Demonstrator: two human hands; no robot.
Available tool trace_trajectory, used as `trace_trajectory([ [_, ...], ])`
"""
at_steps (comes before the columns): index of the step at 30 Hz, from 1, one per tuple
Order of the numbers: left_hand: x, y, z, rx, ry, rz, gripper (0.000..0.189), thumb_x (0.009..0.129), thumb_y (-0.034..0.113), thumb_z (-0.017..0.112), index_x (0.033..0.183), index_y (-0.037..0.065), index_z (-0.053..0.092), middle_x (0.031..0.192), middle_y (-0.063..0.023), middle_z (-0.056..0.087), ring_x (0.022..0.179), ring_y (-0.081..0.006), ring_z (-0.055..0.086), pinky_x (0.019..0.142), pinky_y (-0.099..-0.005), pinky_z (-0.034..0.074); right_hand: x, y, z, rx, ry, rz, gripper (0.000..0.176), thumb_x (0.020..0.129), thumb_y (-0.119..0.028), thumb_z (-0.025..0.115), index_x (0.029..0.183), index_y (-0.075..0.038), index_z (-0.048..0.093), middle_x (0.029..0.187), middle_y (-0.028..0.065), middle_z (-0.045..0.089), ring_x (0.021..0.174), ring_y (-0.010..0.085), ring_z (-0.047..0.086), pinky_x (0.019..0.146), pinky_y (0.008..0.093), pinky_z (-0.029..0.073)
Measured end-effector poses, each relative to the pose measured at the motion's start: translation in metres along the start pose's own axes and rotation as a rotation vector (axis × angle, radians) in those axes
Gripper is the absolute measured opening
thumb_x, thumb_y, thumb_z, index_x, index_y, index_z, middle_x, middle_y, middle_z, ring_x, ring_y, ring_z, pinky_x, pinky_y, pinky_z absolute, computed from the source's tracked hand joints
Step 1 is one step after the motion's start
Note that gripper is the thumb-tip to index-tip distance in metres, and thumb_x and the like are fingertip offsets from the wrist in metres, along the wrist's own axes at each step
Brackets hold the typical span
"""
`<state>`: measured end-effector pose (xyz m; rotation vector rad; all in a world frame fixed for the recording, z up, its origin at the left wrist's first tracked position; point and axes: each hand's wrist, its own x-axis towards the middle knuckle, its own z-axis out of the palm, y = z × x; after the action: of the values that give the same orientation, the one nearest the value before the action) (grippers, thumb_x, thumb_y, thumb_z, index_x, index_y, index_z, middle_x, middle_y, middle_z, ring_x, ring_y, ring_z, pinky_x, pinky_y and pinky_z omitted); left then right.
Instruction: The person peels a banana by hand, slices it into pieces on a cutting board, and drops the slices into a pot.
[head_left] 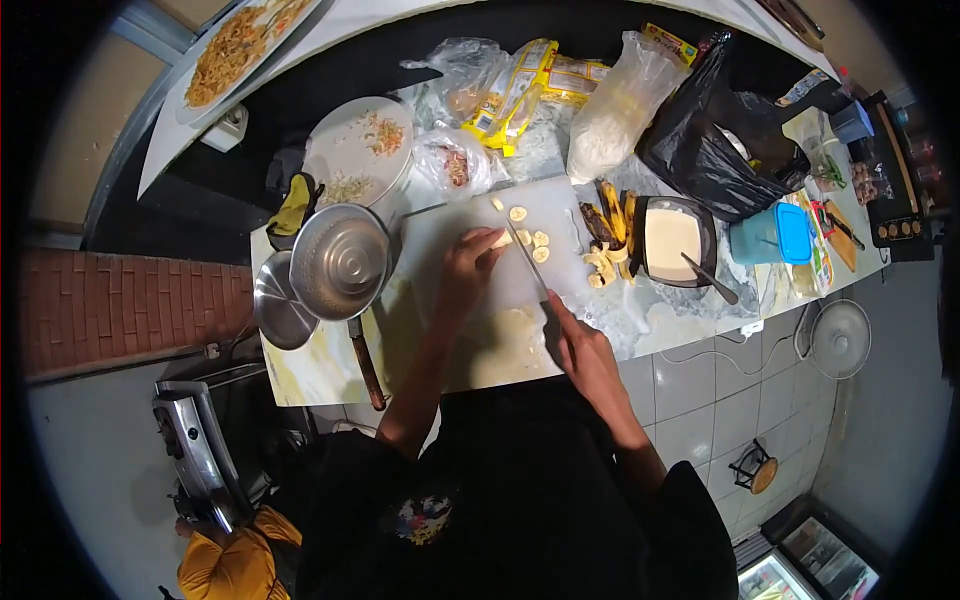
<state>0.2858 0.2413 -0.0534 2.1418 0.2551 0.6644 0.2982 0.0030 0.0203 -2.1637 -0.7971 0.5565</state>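
Observation:
My left hand pinches a peeled banana piece against the white cutting board. In my right hand is a kitchen knife, its blade slanting up and left alongside the banana and my left fingertips. Several round banana slices lie on the board just right of the blade, with others above it. Dark-spotted banana peels are heaped at the board's right edge, with pale banana pieces below them. Beyond the peels stands a dark square bowl of cream-coloured batter with a spoon in it.
Left of the board are a metal pot, a wooden handle and a white tub with food scraps on its lid. Plastic bags and a black bag line the back. A blue-lidded container stands right. Someone in orange is at lower left.

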Motion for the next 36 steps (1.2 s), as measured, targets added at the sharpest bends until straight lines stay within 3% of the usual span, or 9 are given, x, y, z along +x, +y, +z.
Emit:
trace_trajectory([
  [2, -0.001, 0.003, 0.001, -0.003, 0.018, -0.019, 0.024, 0.081, 0.004, 0.073, 0.106, 0.003, 0.071, 0.101, -0.0137, 0.070, 0.092, -0.0307, 0.067, 0.079, -0.0394, 0.055, 0.003, -0.002, 0.002, -0.006, 0.046, -0.030, 0.073, 0.081, 0.010, 0.053, 0.150, -0.012, 0.038, 0.083, 0.0247, 0.062, 0.074, 0.0421, 0.061, 0.071, 0.0455, 0.049],
  [7, -0.002, -0.002, 0.003, 0.037, 0.090, 0.073, 0.027, 0.079, 0.002, 0.075, 0.105, 0.003, 0.072, 0.099, -0.0132, 0.070, 0.087, -0.0298, 0.068, 0.075, -0.0374, 0.056, 0.007, -0.003, 0.006, -0.017, 0.028, -0.061, 0.075, 0.080, 0.010, 0.054, 0.150, -0.011, 0.037, 0.082, 0.0259, 0.061, 0.073, 0.0422, 0.061, 0.069, 0.0460, 0.049],
  [18, 0.000, 0.002, 0.000, 0.059, 0.061, 0.074, 0.022, 0.081, 0.003, 0.074, 0.103, 0.003, 0.072, 0.099, -0.0132, 0.071, 0.088, -0.0288, 0.069, 0.076, -0.0374, 0.056, 0.008, -0.006, 0.012, 0.013, 0.027, -0.062, 0.076, 0.080, 0.009, 0.054, 0.151, -0.012, 0.036, 0.077, 0.0268, 0.060, 0.069, 0.0430, 0.060, 0.068, 0.0475, 0.048],
  [26, -0.001, 0.002, 0.000, 0.060, 0.065, 0.068, 0.019, 0.082, 0.005, 0.074, 0.101, 0.002, 0.073, 0.100, -0.0134, 0.072, 0.090, -0.0290, 0.070, 0.077, -0.0368, 0.056, 0.008, 0.000, 0.018, -0.027, 0.017, -0.073, 0.079, 0.078, 0.010, 0.053, 0.152, -0.009, 0.033, 0.072, 0.0225, 0.059, 0.062, 0.0371, 0.059, 0.065, 0.0454, 0.048],
  [36, -0.003, -0.011, 0.004, 0.087, 0.073, 0.145, 0.022, 0.080, 0.003, 0.075, 0.102, 0.003, 0.072, 0.099, -0.0130, 0.071, 0.090, -0.0298, 0.069, 0.076, -0.0376, 0.057, 0.017, 0.000, 0.003, -0.091, -0.048, -0.052, 0.076, 0.079, 0.010, 0.051, 0.151, -0.008, 0.034, 0.080, 0.0275, 0.061, 0.066, 0.0419, 0.061, 0.066, 0.0470, 0.048],
])
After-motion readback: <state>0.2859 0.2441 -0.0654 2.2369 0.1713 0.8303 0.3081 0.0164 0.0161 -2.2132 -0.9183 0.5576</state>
